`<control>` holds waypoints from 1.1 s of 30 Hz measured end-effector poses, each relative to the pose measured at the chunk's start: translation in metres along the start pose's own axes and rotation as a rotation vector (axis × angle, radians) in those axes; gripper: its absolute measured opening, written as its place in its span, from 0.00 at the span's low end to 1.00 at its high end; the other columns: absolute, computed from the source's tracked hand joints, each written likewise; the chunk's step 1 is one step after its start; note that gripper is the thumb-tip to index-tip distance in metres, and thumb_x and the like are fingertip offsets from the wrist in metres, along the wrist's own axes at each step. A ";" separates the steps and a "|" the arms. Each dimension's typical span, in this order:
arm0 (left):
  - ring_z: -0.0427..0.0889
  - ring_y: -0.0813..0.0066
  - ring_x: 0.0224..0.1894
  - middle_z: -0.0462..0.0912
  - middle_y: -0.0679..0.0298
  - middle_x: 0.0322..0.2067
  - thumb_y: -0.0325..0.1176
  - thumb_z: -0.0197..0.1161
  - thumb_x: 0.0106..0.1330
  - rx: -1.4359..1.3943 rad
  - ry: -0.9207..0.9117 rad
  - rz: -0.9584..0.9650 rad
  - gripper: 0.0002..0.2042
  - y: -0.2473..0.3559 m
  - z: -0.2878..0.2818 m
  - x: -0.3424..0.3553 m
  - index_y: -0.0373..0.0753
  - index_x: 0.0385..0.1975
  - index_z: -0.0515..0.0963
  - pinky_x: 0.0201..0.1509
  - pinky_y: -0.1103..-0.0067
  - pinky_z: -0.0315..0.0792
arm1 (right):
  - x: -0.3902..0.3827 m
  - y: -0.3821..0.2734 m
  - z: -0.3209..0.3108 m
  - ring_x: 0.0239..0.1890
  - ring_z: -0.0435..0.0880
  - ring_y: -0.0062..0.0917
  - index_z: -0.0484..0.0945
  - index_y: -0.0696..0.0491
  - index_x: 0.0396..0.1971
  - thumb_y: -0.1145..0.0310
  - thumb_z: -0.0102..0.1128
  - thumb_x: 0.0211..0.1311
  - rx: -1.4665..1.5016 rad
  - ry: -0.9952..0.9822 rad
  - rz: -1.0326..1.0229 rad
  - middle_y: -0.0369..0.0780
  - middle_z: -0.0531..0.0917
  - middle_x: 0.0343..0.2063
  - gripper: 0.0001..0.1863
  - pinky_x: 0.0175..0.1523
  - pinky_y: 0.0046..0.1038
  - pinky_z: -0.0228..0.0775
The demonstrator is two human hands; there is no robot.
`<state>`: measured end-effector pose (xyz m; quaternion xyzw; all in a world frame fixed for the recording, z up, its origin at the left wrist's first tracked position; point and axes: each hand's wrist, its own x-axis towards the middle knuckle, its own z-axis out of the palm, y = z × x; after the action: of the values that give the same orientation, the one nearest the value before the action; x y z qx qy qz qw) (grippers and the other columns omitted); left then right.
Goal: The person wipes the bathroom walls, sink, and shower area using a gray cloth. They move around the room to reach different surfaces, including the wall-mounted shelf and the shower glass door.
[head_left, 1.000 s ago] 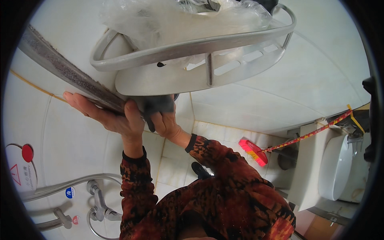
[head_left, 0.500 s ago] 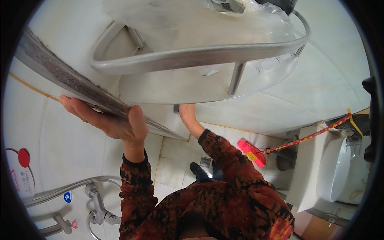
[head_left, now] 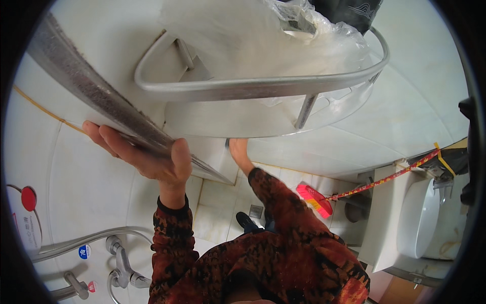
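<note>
My left hand point(head_left: 147, 158) grips a long grey metal bar point(head_left: 96, 101) that runs on a slant across the white tiled wall, thumb over its front. My right hand point(head_left: 238, 152) reaches up beneath a white corner shelf point(head_left: 228, 121). Only its wrist and heel show; the fingers are hidden behind the shelf. The shelf has a silver rail point(head_left: 253, 87) around it and carries a crumpled clear plastic bag point(head_left: 283, 45). Both my sleeves are red and black patterned.
A chrome tap point(head_left: 121, 263) with a hose point(head_left: 91, 239) sits at lower left. On the floor below are a red brush point(head_left: 314, 197), a floor drain point(head_left: 255, 211) and my dark shoe point(head_left: 247, 221). A white toilet point(head_left: 420, 218) stands at right.
My right hand, which held a dark cloth beside my left hand, has gone up under the shelf and out of sight. The shelf now looms larger and closer.
</note>
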<state>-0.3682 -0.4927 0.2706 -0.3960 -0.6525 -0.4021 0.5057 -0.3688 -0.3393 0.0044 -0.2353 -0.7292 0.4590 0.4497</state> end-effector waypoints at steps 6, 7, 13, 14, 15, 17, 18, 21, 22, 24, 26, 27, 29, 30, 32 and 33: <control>0.33 0.50 0.69 0.35 0.44 0.66 0.53 0.56 0.56 -0.007 0.024 -0.021 0.45 0.002 0.002 -0.001 0.33 0.65 0.42 0.67 0.56 0.33 | -0.074 -0.030 -0.039 0.29 0.71 0.35 0.65 0.60 0.22 0.69 0.55 0.56 -0.035 -0.148 0.201 0.49 0.70 0.23 0.12 0.30 0.35 0.62; 0.34 0.50 0.69 0.36 0.44 0.66 0.53 0.56 0.56 0.004 0.017 -0.019 0.45 0.002 0.001 -0.001 0.33 0.65 0.42 0.67 0.56 0.33 | -0.066 -0.053 -0.046 0.28 0.71 0.34 0.66 0.60 0.23 0.70 0.57 0.54 0.043 -0.110 0.104 0.47 0.70 0.23 0.11 0.30 0.33 0.62; 0.36 0.47 0.68 0.37 0.44 0.66 0.53 0.57 0.55 0.023 0.015 -0.016 0.45 0.001 0.000 -0.002 0.33 0.65 0.42 0.67 0.55 0.35 | -0.003 -0.175 -0.061 0.33 0.75 0.44 0.73 0.60 0.36 0.72 0.61 0.41 0.288 0.015 -0.280 0.48 0.75 0.34 0.18 0.39 0.34 0.67; 0.36 0.47 0.68 0.37 0.44 0.66 0.54 0.57 0.55 0.022 0.023 -0.028 0.46 0.001 0.001 -0.002 0.33 0.65 0.42 0.67 0.54 0.36 | -0.001 -0.181 -0.057 0.35 0.75 0.45 0.74 0.60 0.37 0.72 0.60 0.39 0.216 0.003 -0.298 0.48 0.75 0.35 0.20 0.40 0.35 0.68; 0.36 0.47 0.68 0.37 0.44 0.66 0.54 0.57 0.55 0.014 0.028 -0.018 0.46 0.001 0.001 -0.002 0.33 0.66 0.42 0.67 0.54 0.36 | -0.004 -0.181 -0.052 0.36 0.75 0.46 0.74 0.61 0.38 0.73 0.59 0.38 0.308 0.006 -0.299 0.49 0.75 0.36 0.21 0.41 0.35 0.68; 0.36 0.47 0.68 0.37 0.44 0.66 0.54 0.56 0.55 0.003 0.045 -0.020 0.45 0.002 0.003 -0.001 0.34 0.66 0.42 0.66 0.53 0.37 | -0.019 -0.162 -0.046 0.38 0.76 0.48 0.73 0.61 0.40 0.74 0.57 0.35 0.348 -0.046 -0.266 0.51 0.75 0.37 0.24 0.44 0.35 0.68; 0.37 0.46 0.68 0.38 0.45 0.66 0.54 0.56 0.55 0.011 0.052 -0.040 0.45 0.003 0.003 -0.001 0.34 0.66 0.42 0.66 0.52 0.38 | -0.027 -0.144 -0.046 0.39 0.75 0.50 0.72 0.63 0.42 0.74 0.55 0.36 0.240 -0.049 -0.388 0.52 0.76 0.37 0.25 0.45 0.35 0.68; 0.40 0.49 0.69 0.41 0.47 0.66 0.57 0.48 0.62 0.067 0.057 -0.056 0.41 0.008 0.002 -0.001 0.33 0.65 0.43 0.67 0.59 0.43 | -0.055 -0.089 -0.043 0.35 0.76 0.48 0.73 0.62 0.39 0.72 0.54 0.45 0.266 -0.121 -0.146 0.51 0.77 0.35 0.18 0.40 0.35 0.68; 0.41 0.49 0.69 0.41 0.48 0.66 0.57 0.47 0.62 0.083 0.057 -0.054 0.41 0.008 0.002 0.000 0.34 0.66 0.42 0.67 0.59 0.43 | -0.052 -0.070 -0.041 0.35 0.76 0.47 0.73 0.62 0.38 0.72 0.54 0.48 0.161 -0.145 -0.038 0.51 0.76 0.34 0.16 0.40 0.35 0.68; 0.41 0.49 0.69 0.42 0.48 0.66 0.57 0.47 0.62 0.079 0.066 -0.042 0.40 0.009 0.003 0.001 0.34 0.66 0.43 0.67 0.59 0.43 | -0.038 -0.045 -0.041 0.33 0.75 0.44 0.73 0.61 0.36 0.71 0.54 0.53 -0.062 -0.256 0.364 0.50 0.76 0.32 0.12 0.38 0.33 0.68; 0.41 0.49 0.68 0.42 0.48 0.66 0.56 0.48 0.62 0.074 0.076 -0.047 0.40 0.010 0.004 0.002 0.35 0.66 0.43 0.67 0.59 0.42 | -0.009 -0.039 -0.045 0.33 0.76 0.40 0.72 0.62 0.36 0.71 0.53 0.56 0.055 -0.103 0.150 0.49 0.76 0.30 0.11 0.38 0.32 0.67; 0.41 0.49 0.68 0.42 0.48 0.66 0.56 0.48 0.62 0.074 0.081 -0.036 0.40 0.010 0.004 0.003 0.35 0.66 0.43 0.67 0.58 0.42 | 0.011 -0.044 -0.049 0.32 0.76 0.38 0.72 0.62 0.36 0.70 0.53 0.57 0.089 -0.042 0.144 0.48 0.77 0.29 0.11 0.38 0.31 0.67; 0.41 0.49 0.68 0.41 0.48 0.66 0.56 0.48 0.62 0.063 0.083 -0.041 0.40 0.010 0.005 0.003 0.35 0.66 0.43 0.67 0.58 0.42 | 0.051 -0.063 -0.054 0.32 0.77 0.36 0.72 0.62 0.35 0.71 0.53 0.57 0.271 0.106 0.161 0.48 0.77 0.28 0.10 0.38 0.31 0.67; 0.41 0.49 0.68 0.42 0.48 0.66 0.56 0.48 0.62 0.054 0.088 -0.042 0.40 0.010 0.005 0.002 0.35 0.66 0.43 0.67 0.58 0.41 | 0.072 -0.076 -0.059 0.32 0.77 0.36 0.72 0.62 0.34 0.71 0.53 0.56 0.283 0.080 0.026 0.48 0.78 0.28 0.10 0.38 0.31 0.67; 0.41 0.49 0.68 0.42 0.48 0.66 0.56 0.48 0.62 0.048 0.092 -0.052 0.41 0.010 0.006 0.001 0.35 0.66 0.43 0.67 0.58 0.41 | 0.101 -0.100 -0.071 0.32 0.77 0.36 0.73 0.62 0.33 0.70 0.54 0.56 0.353 0.032 -0.099 0.48 0.78 0.29 0.10 0.38 0.31 0.67; 0.42 0.49 0.68 0.42 0.48 0.66 0.56 0.48 0.61 0.042 0.095 -0.061 0.41 0.010 0.006 0.001 0.35 0.66 0.43 0.67 0.58 0.41 | 0.110 -0.108 -0.075 0.32 0.77 0.36 0.73 0.62 0.32 0.70 0.54 0.55 0.390 -0.001 -0.147 0.48 0.78 0.29 0.10 0.38 0.31 0.67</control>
<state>-0.3612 -0.4839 0.2720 -0.3456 -0.6477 -0.4222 0.5318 -0.3489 -0.2721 0.1612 -0.0899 -0.6420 0.5573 0.5187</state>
